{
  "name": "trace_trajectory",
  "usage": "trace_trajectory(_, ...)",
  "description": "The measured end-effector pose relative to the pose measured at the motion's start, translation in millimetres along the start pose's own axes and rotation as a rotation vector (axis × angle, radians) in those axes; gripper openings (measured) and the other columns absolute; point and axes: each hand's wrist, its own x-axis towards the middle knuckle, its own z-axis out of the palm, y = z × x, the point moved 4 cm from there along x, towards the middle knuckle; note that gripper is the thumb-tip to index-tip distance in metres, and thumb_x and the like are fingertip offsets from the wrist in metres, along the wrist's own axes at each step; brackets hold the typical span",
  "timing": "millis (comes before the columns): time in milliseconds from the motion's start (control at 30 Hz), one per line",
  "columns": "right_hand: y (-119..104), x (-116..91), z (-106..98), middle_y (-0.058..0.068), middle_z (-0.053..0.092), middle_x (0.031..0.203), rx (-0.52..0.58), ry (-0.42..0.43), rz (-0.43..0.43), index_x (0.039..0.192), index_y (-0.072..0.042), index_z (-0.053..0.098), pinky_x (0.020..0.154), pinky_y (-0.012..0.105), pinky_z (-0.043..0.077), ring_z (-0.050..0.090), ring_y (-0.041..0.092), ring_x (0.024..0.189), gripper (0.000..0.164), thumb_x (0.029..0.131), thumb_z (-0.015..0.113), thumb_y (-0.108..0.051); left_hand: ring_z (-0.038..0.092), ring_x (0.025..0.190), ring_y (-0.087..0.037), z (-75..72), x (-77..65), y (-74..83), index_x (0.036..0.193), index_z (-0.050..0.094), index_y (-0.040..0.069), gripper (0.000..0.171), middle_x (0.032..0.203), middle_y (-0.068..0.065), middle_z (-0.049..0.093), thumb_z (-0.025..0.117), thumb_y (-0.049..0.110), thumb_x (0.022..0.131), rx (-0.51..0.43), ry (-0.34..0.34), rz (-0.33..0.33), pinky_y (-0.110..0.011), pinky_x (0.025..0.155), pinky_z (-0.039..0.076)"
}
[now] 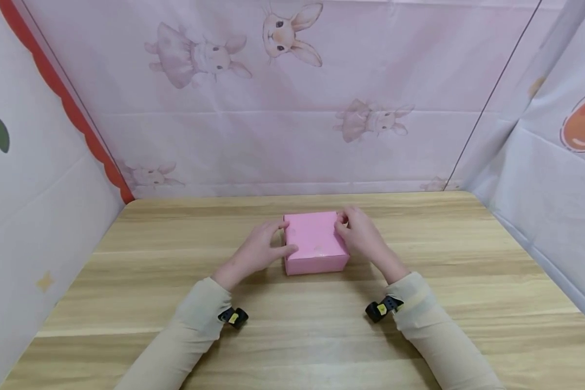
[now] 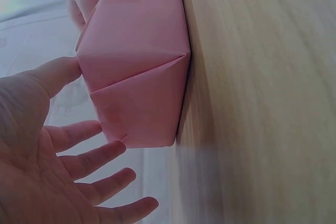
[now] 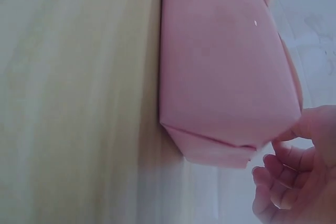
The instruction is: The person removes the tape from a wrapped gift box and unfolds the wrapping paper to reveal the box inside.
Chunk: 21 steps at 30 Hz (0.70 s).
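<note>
A small box wrapped in pink paper [image 1: 312, 235] rests on the wooden table. Folded paper ends show as slanting creases on its sides in both wrist views. My left hand [image 1: 260, 246] is at its left side, thumb on the top near the front and index finger farther back. In the left wrist view the other fingers of the left hand [image 2: 47, 150] are spread beside the folded end. On the opposite side my right hand [image 1: 363, 233] pinches at the box's right edge. Its remaining fingers curl loosely in the right wrist view, beside the wrapped box [image 3: 226, 61].
The light wooden table [image 1: 302, 336] runs back to a pink cloth wall [image 1: 283, 151] printed with rabbits. White cloth walls stand on both sides, the left one [image 1: 39, 216] with a red scalloped border.
</note>
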Motion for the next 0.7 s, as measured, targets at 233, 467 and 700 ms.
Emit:
trace_trajectory(233,10,2,-7,0.013,0.056,0.091,-0.016,0.004,-0.009,0.083,-0.003,0.057,0.066,0.031,0.043,0.052,0.024,0.079,0.013,0.091,0.057,-0.014,0.032,0.145,-0.032,1.6,0.2,0.0,0.146,0.043,0.01,0.073,0.154,-0.011,0.041,0.068,0.046,0.089,-0.006,-0.005,-0.007,-0.05,0.119,0.028)
trace_trajectory(467,16,2,-11,0.012,0.053,0.088,-0.015,-0.017,-0.007,0.083,-0.003,0.056,0.063,0.028,0.041,0.05,0.022,0.077,0.014,0.091,0.058,-0.015,0.033,0.145,-0.032,3.9,0.9,-2.0,0.146,0.043,0.009,0.072,0.154,-0.012,0.041,0.067,0.046,0.089,0.002,-0.009,-0.006,-0.05,0.119,0.029)
trace_trajectory(700,17,2,-14,0.013,0.055,0.091,-0.014,-0.021,0.004,0.087,-0.002,0.058,0.066,0.029,0.042,0.051,0.023,0.08,0.011,0.091,0.055,-0.012,0.033,0.145,-0.032,2.1,1.0,-0.5,0.146,0.043,0.009,0.072,0.153,-0.013,0.041,0.066,0.047,0.089,0.015,-0.006,0.001,-0.05,0.119,0.029)
